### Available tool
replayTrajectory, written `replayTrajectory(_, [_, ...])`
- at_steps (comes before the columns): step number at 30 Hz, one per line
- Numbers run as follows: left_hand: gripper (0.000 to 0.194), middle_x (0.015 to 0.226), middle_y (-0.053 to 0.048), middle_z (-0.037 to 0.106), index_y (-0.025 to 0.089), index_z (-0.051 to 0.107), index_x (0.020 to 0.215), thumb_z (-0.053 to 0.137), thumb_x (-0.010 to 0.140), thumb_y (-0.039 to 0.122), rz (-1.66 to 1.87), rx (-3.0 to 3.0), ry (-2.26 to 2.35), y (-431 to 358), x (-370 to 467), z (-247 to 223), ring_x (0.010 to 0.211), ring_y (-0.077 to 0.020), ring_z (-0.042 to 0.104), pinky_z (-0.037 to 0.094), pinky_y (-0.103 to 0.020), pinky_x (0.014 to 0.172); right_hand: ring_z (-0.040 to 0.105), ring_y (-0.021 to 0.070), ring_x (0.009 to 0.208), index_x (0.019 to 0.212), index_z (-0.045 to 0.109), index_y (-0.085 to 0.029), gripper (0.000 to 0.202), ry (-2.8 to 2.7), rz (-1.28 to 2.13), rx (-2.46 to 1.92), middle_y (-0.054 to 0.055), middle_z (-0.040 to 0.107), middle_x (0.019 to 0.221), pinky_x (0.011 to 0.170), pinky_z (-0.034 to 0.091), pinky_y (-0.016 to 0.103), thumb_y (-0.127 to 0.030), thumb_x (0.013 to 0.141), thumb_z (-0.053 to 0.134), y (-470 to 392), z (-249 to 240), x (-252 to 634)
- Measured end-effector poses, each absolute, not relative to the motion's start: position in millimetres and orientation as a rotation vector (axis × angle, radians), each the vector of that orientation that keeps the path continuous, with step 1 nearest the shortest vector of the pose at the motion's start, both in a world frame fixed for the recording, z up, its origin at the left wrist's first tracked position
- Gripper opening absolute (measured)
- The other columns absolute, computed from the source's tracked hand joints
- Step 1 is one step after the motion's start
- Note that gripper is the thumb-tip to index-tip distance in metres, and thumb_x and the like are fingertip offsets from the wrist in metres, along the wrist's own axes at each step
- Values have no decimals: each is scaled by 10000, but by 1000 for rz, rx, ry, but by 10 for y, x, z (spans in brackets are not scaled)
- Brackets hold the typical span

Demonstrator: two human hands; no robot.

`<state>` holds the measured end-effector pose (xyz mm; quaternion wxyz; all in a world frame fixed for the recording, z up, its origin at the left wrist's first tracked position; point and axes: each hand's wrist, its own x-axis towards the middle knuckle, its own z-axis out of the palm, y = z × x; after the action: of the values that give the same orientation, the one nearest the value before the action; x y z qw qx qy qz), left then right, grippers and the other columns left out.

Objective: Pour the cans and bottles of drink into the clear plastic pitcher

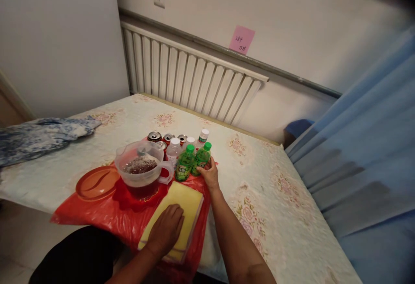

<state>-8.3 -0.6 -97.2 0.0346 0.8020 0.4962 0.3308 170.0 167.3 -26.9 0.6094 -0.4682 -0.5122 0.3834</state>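
My right hand (210,175) is closed round the lower side of a small green-capped bottle (203,156) with a green label. Touching it on the left stands a second green-capped bottle (184,165). My left hand (169,228) lies with its fingers flat on a folded yellow cloth (186,197) and holds nothing. Left of the bottles, a clear plastic measuring jug (139,180) with dark, foamy liquid sits on a red scalloped dish (125,197). White-capped bottles (174,148) and several drink cans (154,136) are grouped behind, partly hidden by the jug and the green bottles.
Red plastic sheeting (84,212) spreads under these things to the table's front edge. An orange round lid (97,182) lies left of the jug. Blue-patterned fabric (48,135) covers the far left of the flowered tablecloth (259,180). A blue curtain (376,145) hangs at right.
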Motion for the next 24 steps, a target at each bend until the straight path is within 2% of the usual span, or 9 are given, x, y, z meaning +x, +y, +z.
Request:
replayTrajectory(3, [152,985,-84,647,201,606,972,455,987,186,990,2455,1525,4,-81,-948,952,-256,611,532,-421,877,674,270,1138,1311,567,-160,768,-1059,816,-1221,128,706,1231,995,539,426,-295,594,805,1406,-284,1789])
replayTrajectory(8, [197,935,-88,630,198,609,920,425,992,206,925,2435,1495,22,-85,-885,937,-266,593,508,-428,885,733,260,965,1185,650,-150,544,-1015,856,-1303,132,751,1101,898,583,408,-355,690,749,617,-348,1994])
replayTrajectory(14, [199,928,-96,630,208,599,865,435,959,270,966,2250,1444,30,-78,-770,935,-274,580,490,-433,885,734,238,912,1060,706,-185,374,-1065,864,-1341,80,772,959,870,581,371,-363,732,735,-276,-331,2183])
replayTrajectory(21, [238,876,-83,645,214,582,826,405,920,343,1042,2057,1436,-63,73,-532,890,-249,606,493,-400,873,711,245,859,972,708,-205,290,-1125,770,-1362,71,742,891,803,559,357,-422,782,685,-651,-140,2296])
replayTrajectory(24, [285,876,-68,655,222,573,814,387,923,409,1060,1981,1432,-101,183,-395,874,-232,617,494,-364,853,684,223,771,852,687,-219,212,-1176,696,-1354,40,710,796,737,524,324,-421,825,630,-683,-8,2281])
